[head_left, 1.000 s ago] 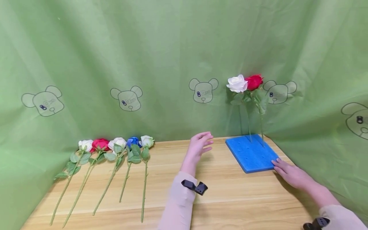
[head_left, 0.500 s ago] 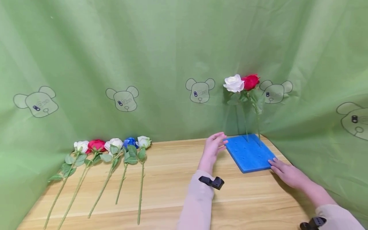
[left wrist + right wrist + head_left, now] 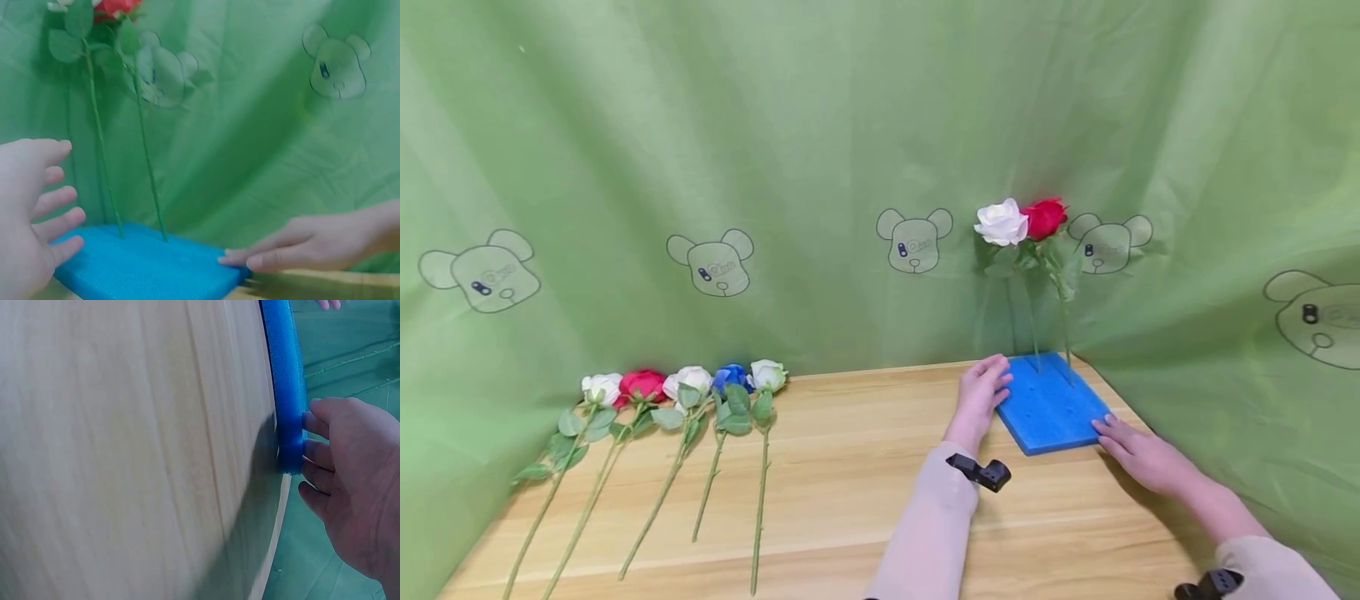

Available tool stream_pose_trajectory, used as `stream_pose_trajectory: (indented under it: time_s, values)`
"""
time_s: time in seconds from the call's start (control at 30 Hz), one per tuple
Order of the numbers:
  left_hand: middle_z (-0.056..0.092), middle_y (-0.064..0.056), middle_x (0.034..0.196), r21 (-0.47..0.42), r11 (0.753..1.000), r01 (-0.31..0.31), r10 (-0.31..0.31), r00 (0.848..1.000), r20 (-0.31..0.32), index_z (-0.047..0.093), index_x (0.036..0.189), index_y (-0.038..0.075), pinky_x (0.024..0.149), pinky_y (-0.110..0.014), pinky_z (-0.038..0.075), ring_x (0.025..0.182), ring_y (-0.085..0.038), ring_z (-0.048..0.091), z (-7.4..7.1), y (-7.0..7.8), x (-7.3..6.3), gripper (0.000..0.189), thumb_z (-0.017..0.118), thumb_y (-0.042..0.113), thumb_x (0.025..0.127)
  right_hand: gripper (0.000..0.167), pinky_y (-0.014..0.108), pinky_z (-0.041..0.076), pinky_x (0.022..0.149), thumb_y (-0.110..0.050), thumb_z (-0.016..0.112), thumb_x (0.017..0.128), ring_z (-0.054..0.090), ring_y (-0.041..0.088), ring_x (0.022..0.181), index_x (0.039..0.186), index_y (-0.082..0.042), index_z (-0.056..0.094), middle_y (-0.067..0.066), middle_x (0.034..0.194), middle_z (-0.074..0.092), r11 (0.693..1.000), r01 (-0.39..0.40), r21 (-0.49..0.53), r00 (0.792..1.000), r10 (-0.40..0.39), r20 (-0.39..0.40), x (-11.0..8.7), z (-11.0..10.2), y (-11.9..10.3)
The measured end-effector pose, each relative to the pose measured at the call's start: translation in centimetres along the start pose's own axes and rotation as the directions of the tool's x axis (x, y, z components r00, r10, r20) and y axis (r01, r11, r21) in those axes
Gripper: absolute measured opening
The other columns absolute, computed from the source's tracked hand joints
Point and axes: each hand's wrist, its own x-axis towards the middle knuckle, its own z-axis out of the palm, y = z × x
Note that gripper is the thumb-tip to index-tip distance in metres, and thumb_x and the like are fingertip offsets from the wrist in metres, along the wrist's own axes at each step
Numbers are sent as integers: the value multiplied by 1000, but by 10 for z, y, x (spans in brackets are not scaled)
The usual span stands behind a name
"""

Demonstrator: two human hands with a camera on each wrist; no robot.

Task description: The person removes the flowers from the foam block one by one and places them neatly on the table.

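Observation:
A blue foam board lies at the table's back right. A white rose and a red rose stand upright in it, their stems in the foam. My left hand is at the board's left edge, fingers spread and slightly bent, holding nothing; whether it touches the foam I cannot tell. At the near right corner, my right hand rests its fingertips on the board. The right wrist view shows those fingers against the blue edge.
On the left of the wooden table lie several roses in a row: a white rose, a red rose, another white rose, a blue rose and a pale green-white rose. A green curtain encloses the table.
My left hand has moved right, from over the bare table to the board's left edge. The right hand stays at the near right corner. The head view has shifted slightly right.

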Motion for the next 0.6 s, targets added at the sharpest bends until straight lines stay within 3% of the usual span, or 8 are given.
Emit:
stream_pose_trajectory:
  time_s: [0.13,0.4,0.6]
  values:
    - [69,-9,115,-18,1000,-7,7,1000,-6,65,121,5,104,-52,48,109,-29,66,7,-11,8,34,68,22,91,46,68,37,102,-27,45,104,40,56,128,136,5,51,36,142,41,1000,-2,1,1000,2,-3,0,2,1]
    - [67,-9,117,-7,999,-34,34,999,-30,65,122,7,105,-52,47,106,-23,64,20,-26,24,35,69,21,90,47,68,35,104,-28,45,104,39,56,130,138,3,50,35,144,39,999,-25,19,1000,26,-3,-2,-1,-2]
    - [67,-13,123,148,985,-83,84,996,3,65,124,7,105,-46,49,112,-22,63,30,-31,32,37,70,20,90,45,67,37,103,-26,46,103,40,55,129,137,4,51,35,143,42,999,-33,17,999,33,-15,-6,-2,-5]
